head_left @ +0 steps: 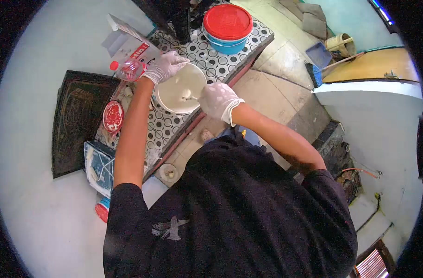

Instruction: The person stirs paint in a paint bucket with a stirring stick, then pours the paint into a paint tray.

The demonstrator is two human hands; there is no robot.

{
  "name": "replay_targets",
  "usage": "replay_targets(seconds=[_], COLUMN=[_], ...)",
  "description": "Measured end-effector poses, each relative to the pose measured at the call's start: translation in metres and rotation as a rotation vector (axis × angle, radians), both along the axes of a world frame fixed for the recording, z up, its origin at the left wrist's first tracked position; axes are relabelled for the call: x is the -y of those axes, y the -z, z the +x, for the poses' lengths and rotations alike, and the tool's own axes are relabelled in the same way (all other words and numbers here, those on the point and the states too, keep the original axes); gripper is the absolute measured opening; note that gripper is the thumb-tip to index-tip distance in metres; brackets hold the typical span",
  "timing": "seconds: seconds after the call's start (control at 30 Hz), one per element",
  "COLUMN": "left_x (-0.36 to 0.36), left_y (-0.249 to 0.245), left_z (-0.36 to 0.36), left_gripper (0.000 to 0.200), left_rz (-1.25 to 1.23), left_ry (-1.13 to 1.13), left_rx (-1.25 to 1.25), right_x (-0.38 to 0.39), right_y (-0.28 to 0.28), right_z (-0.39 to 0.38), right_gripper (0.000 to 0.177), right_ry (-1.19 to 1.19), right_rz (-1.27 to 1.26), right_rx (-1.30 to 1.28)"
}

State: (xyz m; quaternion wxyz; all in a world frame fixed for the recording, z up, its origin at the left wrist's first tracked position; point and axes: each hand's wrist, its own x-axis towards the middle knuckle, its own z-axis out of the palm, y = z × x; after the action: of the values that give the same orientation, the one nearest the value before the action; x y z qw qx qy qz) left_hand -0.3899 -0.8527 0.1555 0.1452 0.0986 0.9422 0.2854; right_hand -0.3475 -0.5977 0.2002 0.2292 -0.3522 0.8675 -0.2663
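Over the circle-patterned tiles of the bench (164,127), a round white bucket (197,74) stands close to the front edge, around the middle of its length, with smooth pale matter inside. The left hand (167,67), in a thin, wrinkled white glove, lies over the bucket's rim on the wall side; its fingers touch there, though at this angle I cannot tell whether they pinch the rim. The right hand (219,101), in a matching glove with a loose, folded cuff, is clamped on a slim tool (191,98), whose exposed part reaches into the bucket's mouth. Beside the left wrist, along the wall edge, are a clear plastic bottle (130,70) with a red cap and a thin-walled cardboard box (136,48), white with red print, its flaps raised. Towards the far right corner sits a light-blue tub (227,45) under a broad, round red lid (227,22). Nearer the left end, a red disc-shaped lid (113,116) is smeared with white, and a dark, relief-textured panel (79,123) leans by the pale wall. A blue tray (99,164), angular and streaked white, lies at that end.
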Motion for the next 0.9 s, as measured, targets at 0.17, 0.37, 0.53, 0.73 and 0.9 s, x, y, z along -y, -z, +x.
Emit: replay_targets(seconds=[0.17,0.37,0.53,0.73,0.9], left_x=[-0.005,-0.005,-0.002,-0.013,-0.012], left_y=[-0.009,-0.004,0.000,-0.009,-0.003], left_z=[-0.002,-0.003,-0.002,0.001,-0.005], left_gripper=[0.033,0.032,0.029,0.030,0.028], left_rz=[-0.047,-0.020,-0.024,-0.037,-0.087], left_ry=[-0.032,-0.009,-0.004,0.013,0.027], left_rx=[0.044,0.031,0.038,0.031,0.048], right_x=[0.000,0.011,0.005,-0.006,0.001], right_y=[0.007,0.015,0.026,0.018,0.018], right_z=[0.006,0.007,0.005,0.016,0.013], right_gripper=[0.020,0.016,0.014,0.016,0.018], right_ry=[0.069,0.019,0.061,0.017,-0.012], right_rz=[-0.035,-0.012,-0.073,-0.211,-0.174], right_rx=[0.014,-0.052,-0.137,0.015,-0.014])
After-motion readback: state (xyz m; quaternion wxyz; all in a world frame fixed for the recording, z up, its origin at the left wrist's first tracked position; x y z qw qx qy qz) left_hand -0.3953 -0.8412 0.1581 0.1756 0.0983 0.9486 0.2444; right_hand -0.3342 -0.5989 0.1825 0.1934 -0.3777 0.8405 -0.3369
